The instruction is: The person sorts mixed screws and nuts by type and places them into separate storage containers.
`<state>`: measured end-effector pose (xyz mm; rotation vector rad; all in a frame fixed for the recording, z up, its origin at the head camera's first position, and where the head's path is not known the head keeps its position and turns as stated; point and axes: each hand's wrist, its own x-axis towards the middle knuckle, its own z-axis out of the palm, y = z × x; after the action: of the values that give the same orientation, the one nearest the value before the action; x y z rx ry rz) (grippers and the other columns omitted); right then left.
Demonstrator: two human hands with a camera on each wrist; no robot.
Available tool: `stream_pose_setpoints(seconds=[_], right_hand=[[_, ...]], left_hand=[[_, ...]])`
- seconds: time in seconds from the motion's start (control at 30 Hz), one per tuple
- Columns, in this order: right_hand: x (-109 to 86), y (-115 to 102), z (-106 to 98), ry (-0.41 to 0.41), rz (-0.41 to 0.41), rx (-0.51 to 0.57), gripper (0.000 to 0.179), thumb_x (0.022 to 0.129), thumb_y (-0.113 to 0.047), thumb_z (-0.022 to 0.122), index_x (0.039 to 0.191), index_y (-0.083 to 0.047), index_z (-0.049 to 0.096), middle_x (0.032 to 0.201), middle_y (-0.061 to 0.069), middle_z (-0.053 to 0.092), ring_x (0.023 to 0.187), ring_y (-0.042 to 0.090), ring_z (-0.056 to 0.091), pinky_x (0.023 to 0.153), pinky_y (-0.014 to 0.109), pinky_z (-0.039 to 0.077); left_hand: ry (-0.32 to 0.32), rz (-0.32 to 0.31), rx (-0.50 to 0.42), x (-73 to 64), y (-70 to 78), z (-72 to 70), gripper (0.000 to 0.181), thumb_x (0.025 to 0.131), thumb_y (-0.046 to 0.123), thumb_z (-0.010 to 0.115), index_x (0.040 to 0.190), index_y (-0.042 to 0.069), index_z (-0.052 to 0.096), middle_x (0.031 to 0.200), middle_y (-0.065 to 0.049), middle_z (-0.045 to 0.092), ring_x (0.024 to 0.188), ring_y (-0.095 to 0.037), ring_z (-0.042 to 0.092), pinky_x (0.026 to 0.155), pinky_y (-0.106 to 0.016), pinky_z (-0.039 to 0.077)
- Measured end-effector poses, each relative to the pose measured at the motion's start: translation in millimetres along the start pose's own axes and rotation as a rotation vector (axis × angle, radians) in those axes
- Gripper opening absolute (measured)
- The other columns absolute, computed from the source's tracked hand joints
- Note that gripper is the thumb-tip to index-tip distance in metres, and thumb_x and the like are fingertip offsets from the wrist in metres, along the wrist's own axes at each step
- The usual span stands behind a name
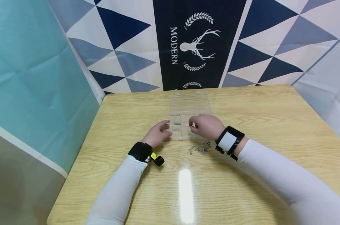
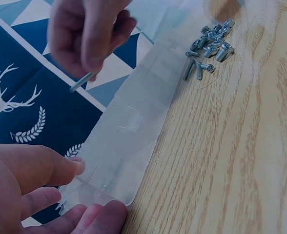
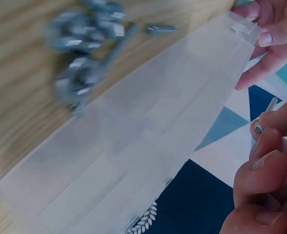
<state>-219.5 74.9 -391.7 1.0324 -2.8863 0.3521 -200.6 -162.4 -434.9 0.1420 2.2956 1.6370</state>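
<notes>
A clear plastic compartment box (image 1: 175,134) lies on the table with its lid raised toward the wall. My right hand (image 1: 206,126) is above the box's right part, pinching a small metal screw (image 2: 82,82) between thumb and fingertip; its head shows in the right wrist view. My left hand (image 1: 156,133) rests at the box's left end, fingers spread and touching the edge. Inside a left compartment lie a few thin screws (image 1: 177,124). Just in front of the box sits a loose pile of metal screws and nuts (image 2: 212,41).
The wood-grain table (image 1: 125,112) extends around the box on all sides. Patterned cloth (image 1: 130,47) with a deer print hangs behind it, and a teal panel (image 1: 37,62) stands at the left. Light reflects off the tabletop in front.
</notes>
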Motion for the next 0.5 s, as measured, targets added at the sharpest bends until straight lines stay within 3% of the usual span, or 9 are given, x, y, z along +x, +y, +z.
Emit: stream_pose_setpoints(seconds=[0.5], right_hand=[[40.4, -12.6, 15.1, 0.0, 0.057, 0.074, 0.01, 0.092, -0.019, 0.061, 0.089, -0.014, 0.069, 0.063, -0.002, 0.059, 0.053, 0.013, 0.049, 0.043, 0.025, 0.036]], left_hand=[[-0.014, -0.006, -0.001, 0.9, 1.3, -3.4, 0.061, 0.096, 0.004, 0.059, 0.151, 0.007, 0.032, 0.143, -0.018, 0.043, 0.104, -0.02, 0.058, 0.086, -0.034, 0.057]])
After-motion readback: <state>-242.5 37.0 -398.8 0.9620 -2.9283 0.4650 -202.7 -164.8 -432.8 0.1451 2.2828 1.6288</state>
